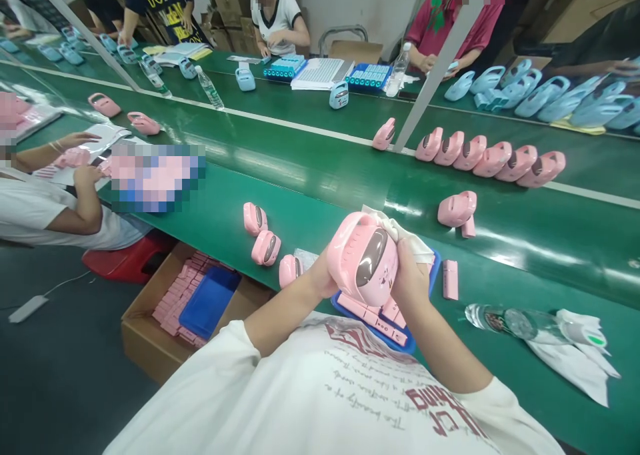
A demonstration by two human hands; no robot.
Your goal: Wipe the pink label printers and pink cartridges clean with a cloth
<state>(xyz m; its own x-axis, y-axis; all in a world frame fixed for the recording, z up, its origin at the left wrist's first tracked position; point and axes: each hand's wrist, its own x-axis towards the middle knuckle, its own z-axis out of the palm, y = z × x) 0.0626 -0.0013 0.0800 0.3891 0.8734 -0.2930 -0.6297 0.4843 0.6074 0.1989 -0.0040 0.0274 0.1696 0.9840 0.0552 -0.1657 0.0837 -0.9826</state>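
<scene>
A pink plastic housing [345,258] with a loop handle, a dark oval window and a small printed face is held up in front of my chest. My left hand [324,276] grips its left side, the fingers mostly hidden behind it. My right hand [413,271] is closed on a white cloth [413,241] at the housing's right side. Below them a blue tray [410,345] holds pink rectangular pieces [373,318], partly covered by my hands and the housing. Three similar pink housings [266,248] stand to the left of my left forearm.
Right of the tray lie a pink block [451,280], a clear bottle [530,325] on its side and white cloth [575,368]. Pink housings [493,159] line the conveyor's far edge. A cardboard box [150,345] sits low left. Co-workers sit left and across, near blue housings [550,98].
</scene>
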